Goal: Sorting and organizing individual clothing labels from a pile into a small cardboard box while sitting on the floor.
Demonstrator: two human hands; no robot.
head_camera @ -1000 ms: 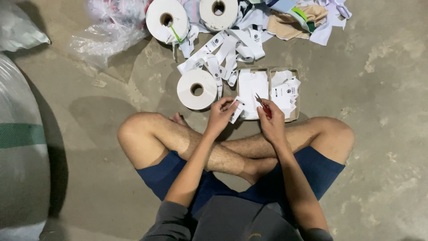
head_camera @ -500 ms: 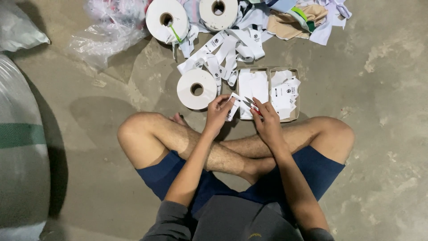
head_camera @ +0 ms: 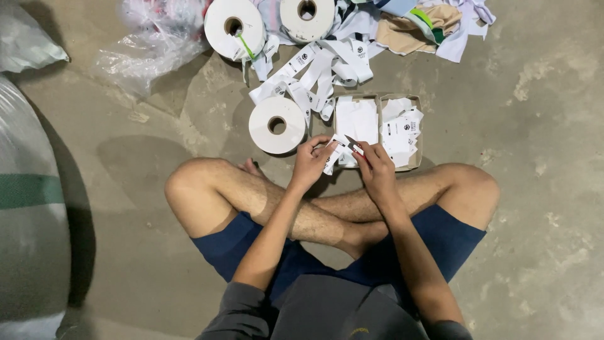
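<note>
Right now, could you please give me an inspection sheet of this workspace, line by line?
Surface: bare concrete floor, stained and patchy; the person sits on it cross-legged.
Job's things: white label strip between both hands; shallow cardboard tray with two compartments of cut white labels; white tape roll beside the tray.
Clutter: two more white rolls at the top, loose ribbon tangle, fabric scraps, crumpled clear plastic bag.
Grippers: left hand pinches the strip; right hand holds a small red-handled tool, too small to tell its kind.
Cables: nothing seen.
Surroundings: large white sack with a green band at the left edge.
</note>
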